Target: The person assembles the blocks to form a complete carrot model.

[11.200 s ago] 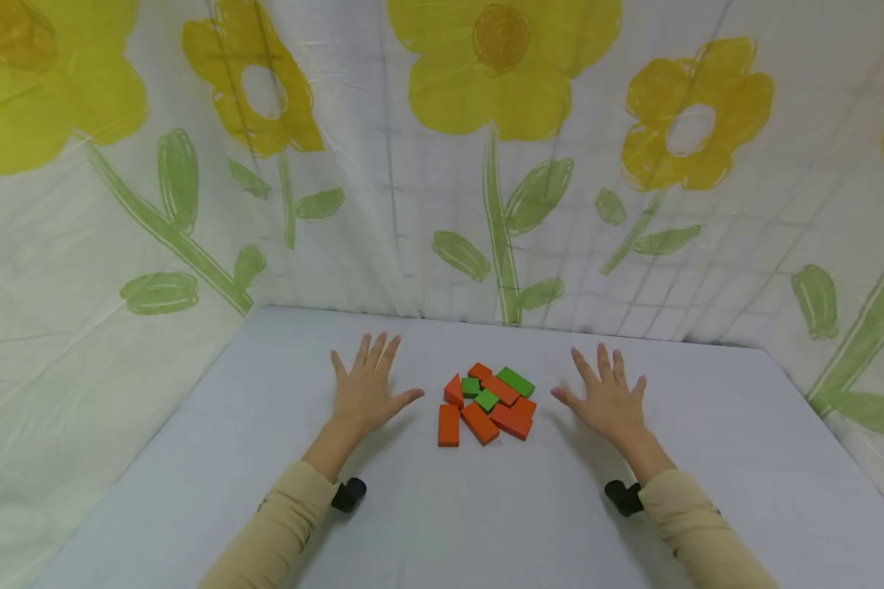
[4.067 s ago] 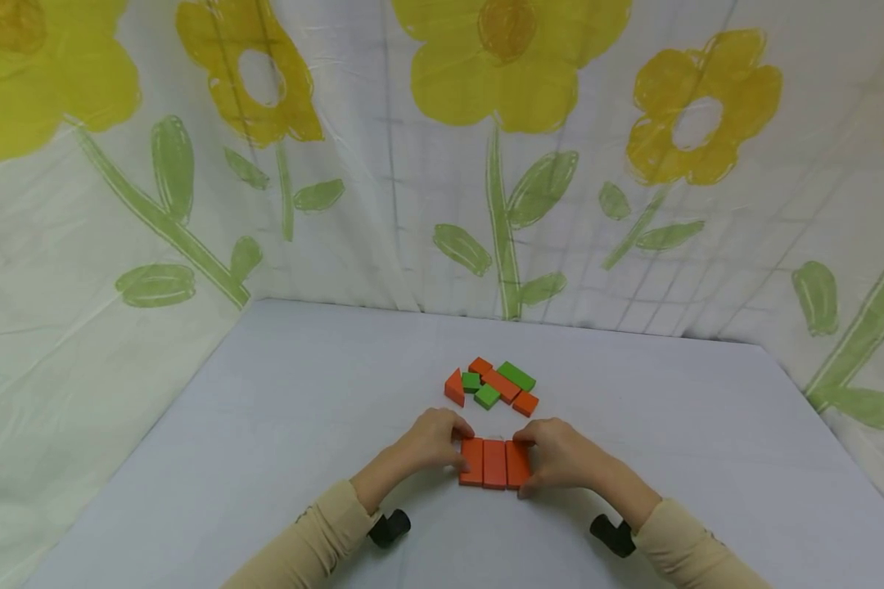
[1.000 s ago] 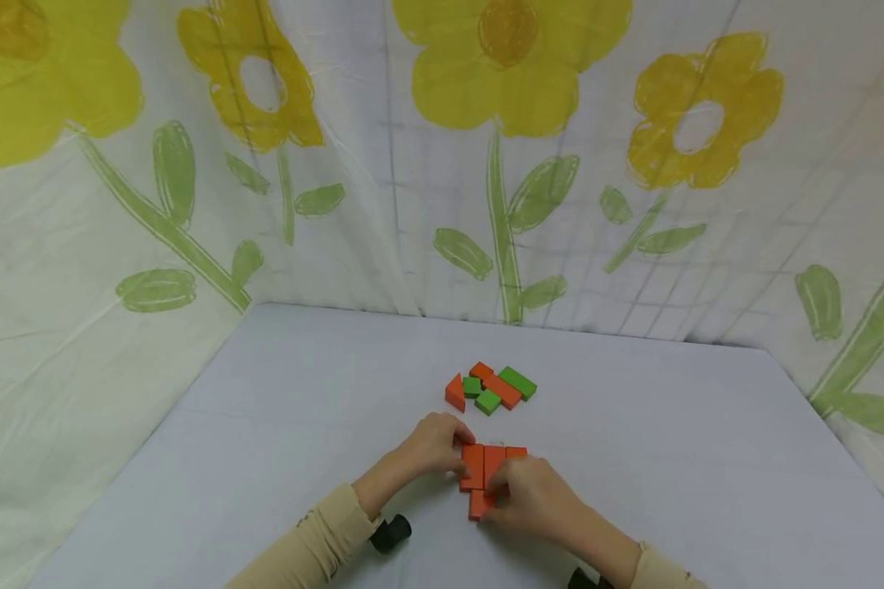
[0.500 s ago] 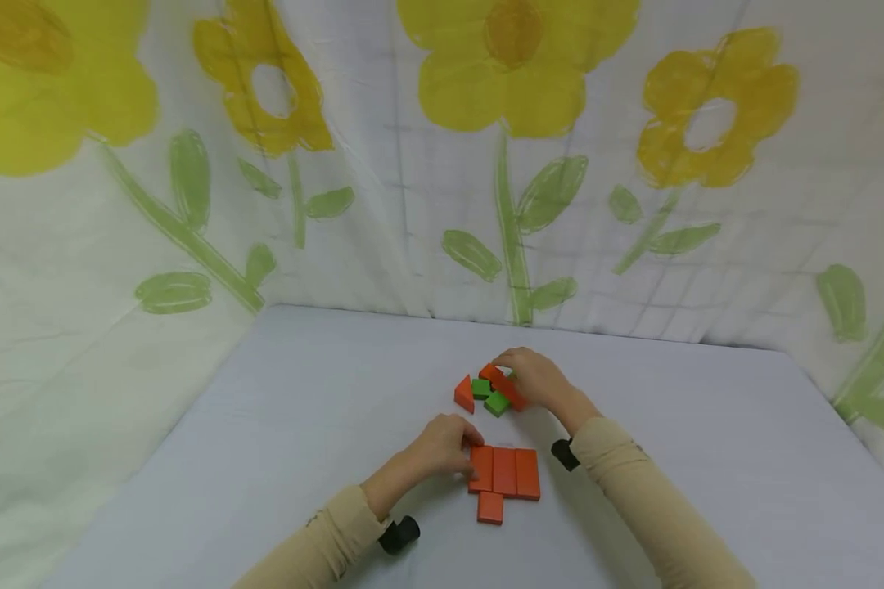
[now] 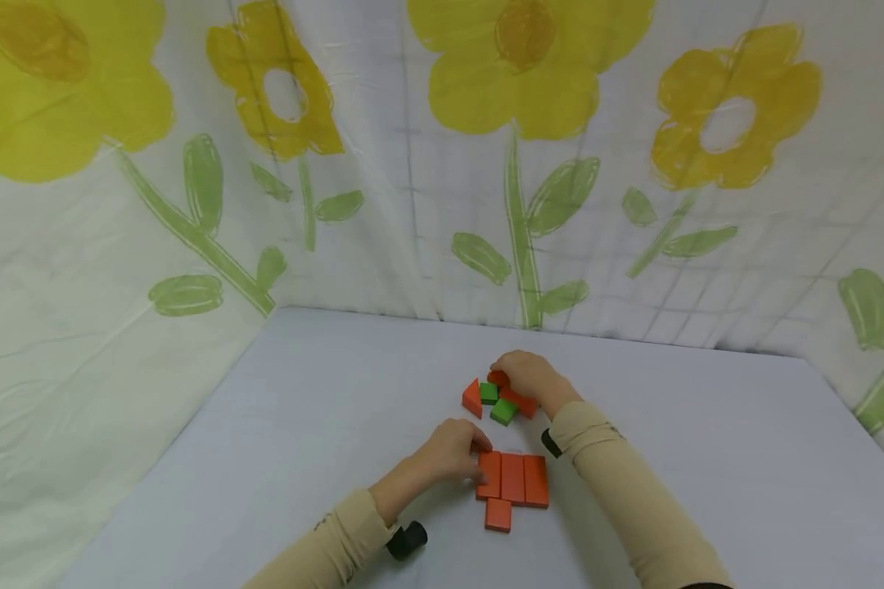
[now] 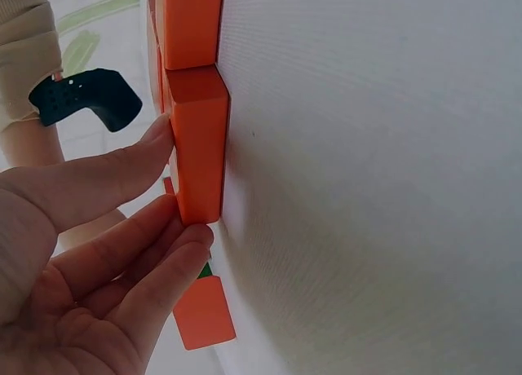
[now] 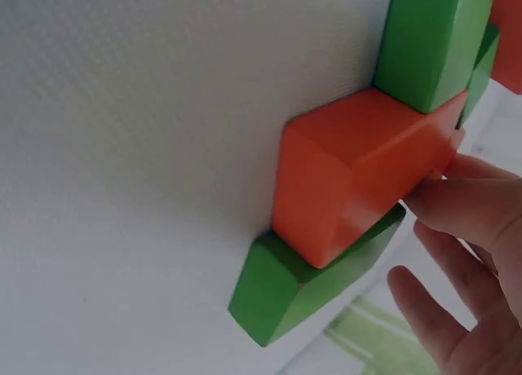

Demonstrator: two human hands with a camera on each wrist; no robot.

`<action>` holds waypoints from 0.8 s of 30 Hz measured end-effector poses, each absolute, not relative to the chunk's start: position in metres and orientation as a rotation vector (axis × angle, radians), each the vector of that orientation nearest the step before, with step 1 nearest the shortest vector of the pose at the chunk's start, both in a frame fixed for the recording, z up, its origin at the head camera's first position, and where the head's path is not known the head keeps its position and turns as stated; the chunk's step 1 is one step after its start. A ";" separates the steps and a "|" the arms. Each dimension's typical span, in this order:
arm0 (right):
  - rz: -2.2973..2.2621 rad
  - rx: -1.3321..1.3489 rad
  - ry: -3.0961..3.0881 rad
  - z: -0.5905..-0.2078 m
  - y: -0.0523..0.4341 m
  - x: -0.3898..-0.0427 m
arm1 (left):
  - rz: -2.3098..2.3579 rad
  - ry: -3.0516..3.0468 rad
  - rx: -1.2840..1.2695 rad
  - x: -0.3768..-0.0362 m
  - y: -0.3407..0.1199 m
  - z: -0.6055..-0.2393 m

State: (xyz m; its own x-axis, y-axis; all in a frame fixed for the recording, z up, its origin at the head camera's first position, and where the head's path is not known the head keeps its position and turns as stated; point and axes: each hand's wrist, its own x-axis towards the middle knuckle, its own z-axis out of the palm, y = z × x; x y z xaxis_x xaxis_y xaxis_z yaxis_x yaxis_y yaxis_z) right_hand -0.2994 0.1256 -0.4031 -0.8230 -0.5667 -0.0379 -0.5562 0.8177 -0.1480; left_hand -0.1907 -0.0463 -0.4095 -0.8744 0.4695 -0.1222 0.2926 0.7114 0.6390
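"What's changing?"

"My right grip is reaching a long block beyond the orange row, clamping unclear, leaving the small nearside block lying free. My left grip is pinching the row's left block."

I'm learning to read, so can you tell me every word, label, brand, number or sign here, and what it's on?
There is no text I can read.
Orange blocks and green blocks: no writing on the sides that show.
Flowered backdrop: painted flowers, no letters seen.
Black wrist device: tiny pale marks, too small to read.
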 end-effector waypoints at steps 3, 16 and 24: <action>-0.233 -0.878 2.943 -0.405 0.127 -0.299 | 0.923 2.639 0.590 -0.189 -0.045 -0.411; -0.698 -0.673 3.106 -0.385 0.168 -0.273 | 0.886 2.641 0.639 -0.195 -0.043 -0.405; -0.880 -0.617 2.996 -0.378 0.173 -0.216 | 0.864 2.649 0.599 -0.193 -0.045 -0.409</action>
State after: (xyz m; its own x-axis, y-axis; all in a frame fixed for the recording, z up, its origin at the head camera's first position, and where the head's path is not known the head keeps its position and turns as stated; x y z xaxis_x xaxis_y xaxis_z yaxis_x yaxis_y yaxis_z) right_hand -0.2163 0.1731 -0.3779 -0.9241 -0.3533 0.1459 -0.3761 0.7721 -0.5122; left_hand -0.1925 -0.0453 -0.4089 -0.8714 0.4695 -0.1420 0.2955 0.7335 0.6121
